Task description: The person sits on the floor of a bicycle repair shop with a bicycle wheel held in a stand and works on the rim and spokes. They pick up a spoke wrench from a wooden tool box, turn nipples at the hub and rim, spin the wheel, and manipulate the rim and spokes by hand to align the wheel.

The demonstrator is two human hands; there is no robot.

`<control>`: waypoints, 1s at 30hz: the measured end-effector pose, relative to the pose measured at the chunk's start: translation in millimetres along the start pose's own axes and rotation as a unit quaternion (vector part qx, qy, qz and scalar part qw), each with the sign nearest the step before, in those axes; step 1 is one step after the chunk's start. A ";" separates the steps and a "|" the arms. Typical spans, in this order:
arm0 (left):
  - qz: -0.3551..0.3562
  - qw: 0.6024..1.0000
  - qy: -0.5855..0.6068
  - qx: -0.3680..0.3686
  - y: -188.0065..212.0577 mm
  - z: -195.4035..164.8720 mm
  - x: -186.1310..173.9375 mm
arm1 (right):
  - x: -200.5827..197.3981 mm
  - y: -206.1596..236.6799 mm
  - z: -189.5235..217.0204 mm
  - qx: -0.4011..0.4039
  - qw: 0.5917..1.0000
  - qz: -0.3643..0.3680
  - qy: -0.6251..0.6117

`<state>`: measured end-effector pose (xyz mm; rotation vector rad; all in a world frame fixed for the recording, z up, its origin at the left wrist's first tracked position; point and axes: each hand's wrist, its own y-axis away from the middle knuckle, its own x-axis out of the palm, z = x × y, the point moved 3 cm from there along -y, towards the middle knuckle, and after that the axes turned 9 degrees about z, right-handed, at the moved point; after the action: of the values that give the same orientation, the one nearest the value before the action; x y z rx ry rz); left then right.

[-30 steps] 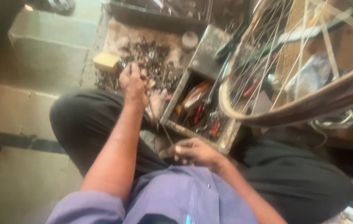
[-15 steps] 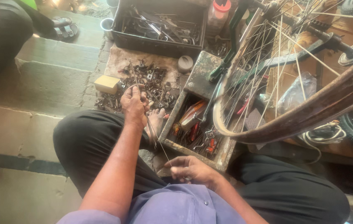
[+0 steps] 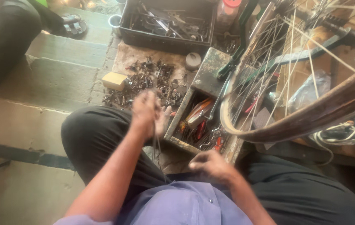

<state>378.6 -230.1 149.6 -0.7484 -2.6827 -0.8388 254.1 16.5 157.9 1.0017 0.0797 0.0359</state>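
Left hand (image 3: 145, 111) pinches thin metal spokes (image 3: 157, 146) upright at 12 o'clock of right hand (image 3: 213, 166), fingers curled, grip unclear. Sorting step; next needs steady alignment. Rusty wheel rim (image 3: 311, 116) at 3 o'clock.

black trousers (image 3: 94, 141), purple shirt (image 3: 186, 206), yellow block (image 3: 114, 80) — rusty brown rim (image 3: 311, 116), black tray (image 3: 165, 39)

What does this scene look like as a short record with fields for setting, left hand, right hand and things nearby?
Setting: person seated on the ground among bicycle parts
Left hand: raised, pinching thin spokes that hang down
Right hand: low near the lap, blurred, contents unclear
Nearby: open metal toolbox, scrap pile, spoked wheel, black tray
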 end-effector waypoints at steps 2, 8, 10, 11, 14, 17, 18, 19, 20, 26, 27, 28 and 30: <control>0.035 0.998 -0.031 -0.033 34.3 22.9 14.1 | -11.2 -0.9 -9.9 -0.014 0.999 -0.027 -0.037; 0.115 0.966 -0.184 -0.140 64.2 94.8 23.0 | -36.2 -20.3 -46.8 -0.082 0.994 -0.069 0.018; 0.091 0.971 -0.212 -0.064 38.1 101.3 28.4 | -40.7 -28.1 -56.1 -0.083 0.990 -0.095 0.056; 0.080 0.970 -0.226 -0.026 27.9 103.9 32.8 | -41.8 -31.2 -61.5 -0.067 0.992 -0.099 0.049; 0.017 0.714 -0.662 0.226 12.8 101.2 71.8 | -45.0 -34.1 -73.6 -0.071 0.987 -0.131 0.053; 0.063 0.759 -0.648 0.016 0.4 120.3 91.5 | -49.8 -24.8 -80.4 -0.132 0.972 -0.179 0.081; 0.079 0.769 -0.632 0.056 1.2 116.7 101.5 | -50.4 -20.9 -82.4 -0.137 0.971 -0.181 0.070; 0.094 0.777 -0.615 0.094 4.1 108.7 107.7 | -50.5 -15.2 -84.1 -0.142 0.971 -0.181 0.060; 0.108 0.785 -0.595 0.131 6.6 101.5 118.9 | -51.3 -9.9 -84.6 -0.138 0.974 -0.165 0.070; 0.112 0.879 -0.462 0.047 35.8 42.7 181.6 | -60.7 37.5 -67.6 -0.233 0.969 -0.073 0.041; 0.160 0.878 -0.444 0.080 42.4 34.6 199.9 | -63.8 46.1 -64.1 -0.265 0.962 -0.068 0.005; 0.206 0.875 -0.423 0.114 47.2 30.9 220.6 | -67.6 52.1 -60.1 -0.297 0.953 -0.062 -0.028; 0.237 0.879 -0.398 0.114 56.0 26.4 249.5 | -76.5 54.3 -63.8 -0.216 0.940 -0.071 -0.254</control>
<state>196.6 -74.9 243.9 -1.9107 -2.8997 -0.0626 172.9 94.2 173.4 0.5379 -0.3190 -0.3258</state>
